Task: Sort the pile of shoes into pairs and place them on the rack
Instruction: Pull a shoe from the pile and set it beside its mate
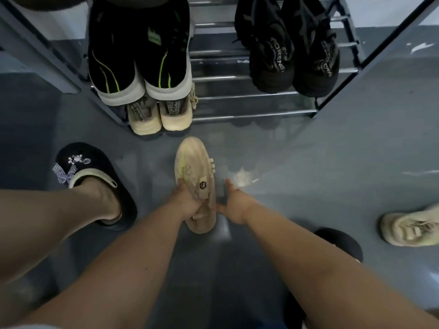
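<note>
A beige sneaker (193,172) with a black hexagon badge lies in front of the rack, toe pointing away. My left hand (184,203) grips it at the collar. My right hand (234,201) hovers just right of its heel, fingers spread, holding nothing. The metal shoe rack (237,78) stands ahead. Its upper bars carry a black pair with green stripes (140,55) at left and an all-black pair (292,48) at right. A cream pair (159,116) sits on the lowest bars at left. Another cream sneaker (411,227) lies on the floor at far right.
My left foot wears a black slipper with a checked bow (95,181) on the grey floor at left. A second black slipper (339,243) shows behind my right forearm. Grey cabinet panels flank the rack on both sides.
</note>
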